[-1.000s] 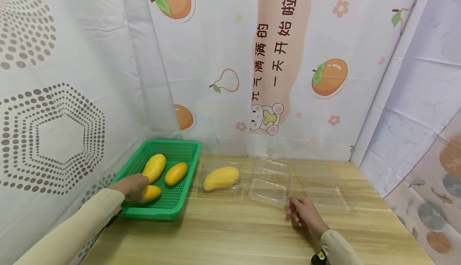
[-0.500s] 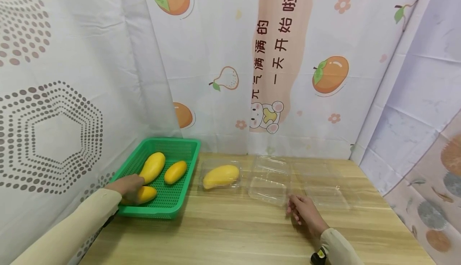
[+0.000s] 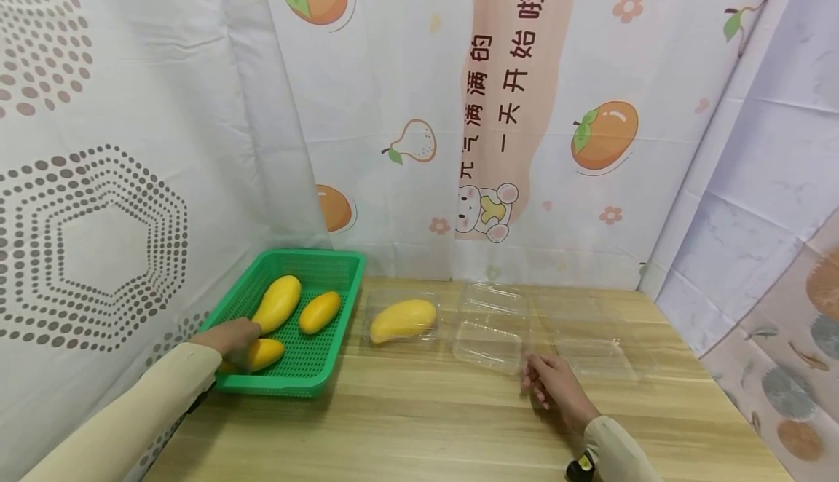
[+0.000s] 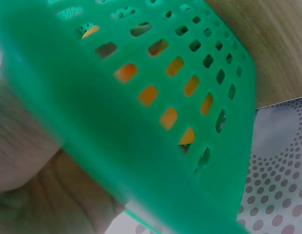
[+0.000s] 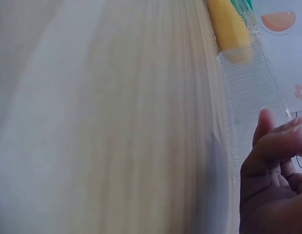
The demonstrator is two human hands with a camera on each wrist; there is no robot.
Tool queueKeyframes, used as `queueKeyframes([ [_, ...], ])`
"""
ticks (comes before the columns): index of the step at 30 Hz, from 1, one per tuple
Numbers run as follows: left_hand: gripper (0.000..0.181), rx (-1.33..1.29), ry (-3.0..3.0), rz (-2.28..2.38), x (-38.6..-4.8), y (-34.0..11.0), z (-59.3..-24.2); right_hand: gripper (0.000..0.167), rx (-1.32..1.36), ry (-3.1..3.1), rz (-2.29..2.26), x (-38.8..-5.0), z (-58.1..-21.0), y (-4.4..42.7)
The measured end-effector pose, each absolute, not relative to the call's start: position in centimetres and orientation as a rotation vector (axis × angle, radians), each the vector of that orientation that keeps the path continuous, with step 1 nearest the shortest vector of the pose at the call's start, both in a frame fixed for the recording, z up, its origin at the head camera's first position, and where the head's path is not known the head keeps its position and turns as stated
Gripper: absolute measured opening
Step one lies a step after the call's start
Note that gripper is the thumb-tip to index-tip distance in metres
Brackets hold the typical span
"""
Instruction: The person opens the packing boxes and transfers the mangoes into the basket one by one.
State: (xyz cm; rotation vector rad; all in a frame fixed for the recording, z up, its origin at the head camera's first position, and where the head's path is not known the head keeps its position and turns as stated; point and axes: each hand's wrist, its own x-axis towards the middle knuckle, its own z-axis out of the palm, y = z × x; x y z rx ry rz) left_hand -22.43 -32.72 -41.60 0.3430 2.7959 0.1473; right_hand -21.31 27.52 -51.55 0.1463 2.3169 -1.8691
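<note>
l hand grips 1 of 3 mangoes in grn bskt, r hand relaxed nr clear box

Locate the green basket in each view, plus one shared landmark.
Head: green basket, left of centre, lower half.
Left wrist: the basket fills most of the frame, perforated wall close up.
Right wrist: only a sliver of the basket, top edge, right of centre.
Landmark: wooden table; left wrist, top right; right wrist, left and centre.
</note>
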Motion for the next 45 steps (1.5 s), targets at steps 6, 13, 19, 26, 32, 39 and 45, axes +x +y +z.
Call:
queueKeyframes([
  [6, 0.033, 0.329, 2.797, 0.193, -22.2, -32.6, -41.3, 0.039, 0.147, 2.320, -1.877, -21.3, -51.6, 27.5],
  [13, 0.039, 0.395, 2.837, 0.252, -22.1, -32.1, -40.9, 0.040, 0.152, 2.336, -1.861, -21.2, -51.5, 27.6],
  [19, 0.056, 0.442, 2.905, 0.278, -23.6, -31.4, -41.2, 0.039, 0.162, 2.333, -1.864, -21.1, -51.5, 27.4],
  [26, 0.037, 0.577, 2.999, 0.340, -24.9, -30.1, -40.3, 0.040, 0.163, 2.342, -1.842, -21.1, -51.8, 27.7],
  [32, 0.020, 0.663, 3.071, 0.493, -25.7, -27.4, -39.2, 0.039, 0.169, 2.335, -1.851, -21.5, -51.5, 27.7],
  [39, 0.025, 0.735, 3.063, 0.576, -26.0, -23.6, -38.9, 0.040, 0.169, 2.337, -1.863, -21.3, -51.4, 27.9],
  [45, 0.018, 0.759, 3.020, 0.663, -26.2, -20.7, -39.0, 0.042, 0.156, 2.341, -1.882, -20.9, -51.2, 28.0],
])
